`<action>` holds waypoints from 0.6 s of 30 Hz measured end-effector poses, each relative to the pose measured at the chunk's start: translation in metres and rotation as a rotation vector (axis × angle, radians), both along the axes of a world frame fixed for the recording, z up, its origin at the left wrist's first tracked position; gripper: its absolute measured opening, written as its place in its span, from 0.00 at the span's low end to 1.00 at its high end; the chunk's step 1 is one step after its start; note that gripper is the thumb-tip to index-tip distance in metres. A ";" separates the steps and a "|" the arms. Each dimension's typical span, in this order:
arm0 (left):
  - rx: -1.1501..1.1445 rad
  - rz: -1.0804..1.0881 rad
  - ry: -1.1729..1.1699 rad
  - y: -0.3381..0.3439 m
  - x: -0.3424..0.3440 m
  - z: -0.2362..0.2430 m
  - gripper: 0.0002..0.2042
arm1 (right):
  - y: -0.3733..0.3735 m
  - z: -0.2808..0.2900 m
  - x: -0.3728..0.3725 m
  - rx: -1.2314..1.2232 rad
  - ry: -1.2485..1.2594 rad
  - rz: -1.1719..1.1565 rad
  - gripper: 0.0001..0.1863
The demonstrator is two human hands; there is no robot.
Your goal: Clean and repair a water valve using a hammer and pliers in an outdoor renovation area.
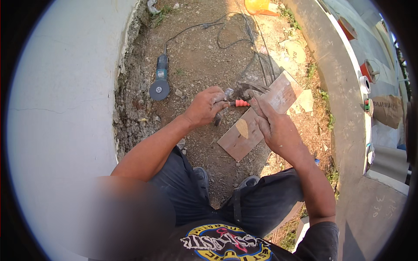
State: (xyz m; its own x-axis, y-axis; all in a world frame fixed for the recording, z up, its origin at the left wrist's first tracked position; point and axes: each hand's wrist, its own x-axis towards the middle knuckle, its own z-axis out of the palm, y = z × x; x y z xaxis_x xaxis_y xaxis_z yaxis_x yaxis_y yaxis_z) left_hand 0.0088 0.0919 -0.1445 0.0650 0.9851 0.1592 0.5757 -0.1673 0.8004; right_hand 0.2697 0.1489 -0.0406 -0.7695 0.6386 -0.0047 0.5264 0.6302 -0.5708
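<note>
My left hand (207,105) is closed on a small metal object, partly hidden by its fingers, with a shiny part showing above them. My right hand (275,126) is closed around a dark metal tool (247,89) whose shape I cannot make out, just right of the left hand. Between the hands shows an orange-red ribbed grip (241,103). Beneath and beside them a weathered wooden board (237,145), with a pale patch on it, lies diagonally on the dirt.
An angle grinder (160,75) lies front left, its cable looping ahead. An orange hard hat (257,6) sits at the top. A white wall (56,108) bounds the left, a concrete ledge (331,52) the right, with red buckets (367,69) and a tape roll (365,85).
</note>
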 end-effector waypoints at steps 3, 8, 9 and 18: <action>-0.001 0.003 0.009 0.002 0.000 0.009 0.06 | -0.003 0.001 0.003 -0.131 0.062 -0.158 0.27; 0.032 0.018 0.034 -0.005 0.001 0.002 0.13 | 0.001 -0.030 -0.001 -0.158 0.090 -0.071 0.26; 0.103 -0.003 0.094 -0.007 0.002 0.000 0.18 | 0.002 -0.035 0.002 -0.182 -0.012 -0.070 0.27; -0.418 0.225 -0.364 -0.010 0.011 -0.026 0.23 | 0.002 -0.055 0.004 -0.238 -0.081 -0.056 0.28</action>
State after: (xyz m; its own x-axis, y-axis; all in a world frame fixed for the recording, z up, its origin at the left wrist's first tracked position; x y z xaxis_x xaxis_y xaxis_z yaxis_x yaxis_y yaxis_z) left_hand 0.0194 0.0818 -0.1709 -0.1385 0.9524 -0.2716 0.2373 0.2982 0.9246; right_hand 0.2732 0.1508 -0.0955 -0.7236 0.6541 -0.2202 0.6072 0.4517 -0.6537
